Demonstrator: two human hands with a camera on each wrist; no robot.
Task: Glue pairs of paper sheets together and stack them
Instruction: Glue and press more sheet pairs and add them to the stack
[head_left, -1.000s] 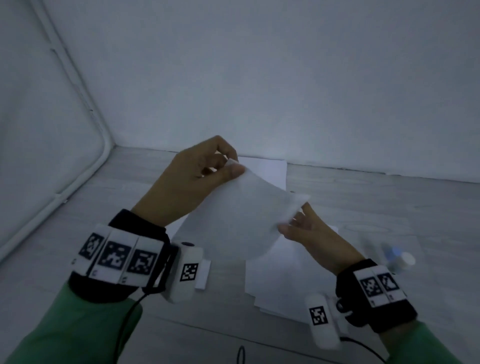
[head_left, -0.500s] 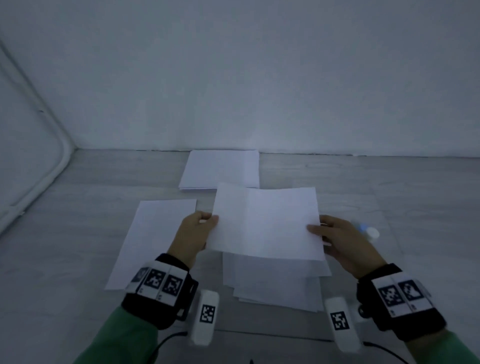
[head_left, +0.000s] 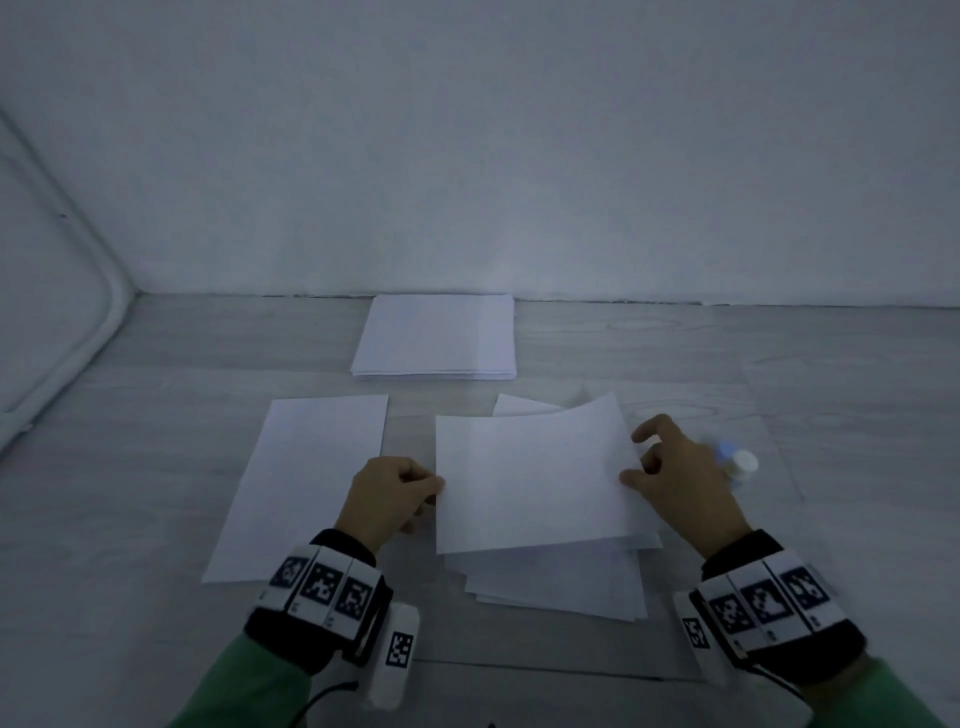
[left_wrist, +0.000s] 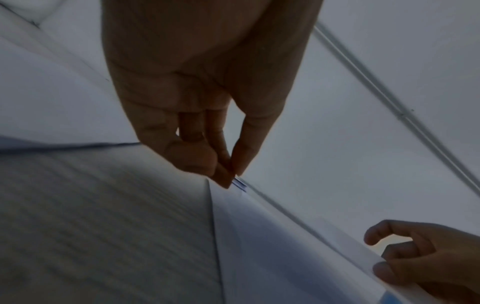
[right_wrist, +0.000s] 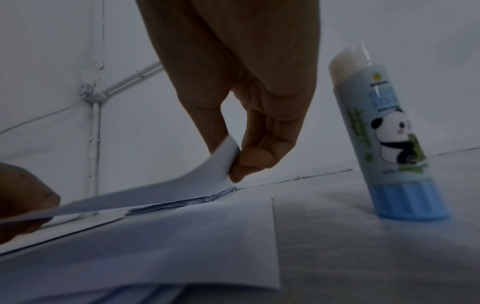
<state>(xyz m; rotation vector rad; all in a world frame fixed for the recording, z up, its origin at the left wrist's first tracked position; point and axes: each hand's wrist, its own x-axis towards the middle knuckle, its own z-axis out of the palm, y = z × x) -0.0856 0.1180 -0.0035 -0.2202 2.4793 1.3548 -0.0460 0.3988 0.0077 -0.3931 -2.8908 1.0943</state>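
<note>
Both hands hold one white sheet (head_left: 535, 478) a little above a loose pile of sheets (head_left: 561, 582). My left hand (head_left: 415, 488) pinches its left edge between thumb and fingers (left_wrist: 231, 176). My right hand (head_left: 644, 467) pinches the right edge, which curls up between thumb and forefinger (right_wrist: 233, 158); its other fingers stay lifted. A blue glue stick (head_left: 737, 462) with a panda label (right_wrist: 389, 131) stands upright and capped just right of the right hand. A single sheet (head_left: 306, 478) lies flat left of the pile. A neat stack of sheets (head_left: 436, 335) lies at the back by the wall.
The papers lie on a pale grey wood-grain surface (head_left: 779, 389) that meets a white wall at the back. A white conduit (head_left: 104, 332) runs down the left corner. Bare surface lies to the far right and far left.
The sheet, held up and bent a second ago, has come down and flattened out over the loose pile. Both hands have lowered with it and keep their grip on its side edges.
</note>
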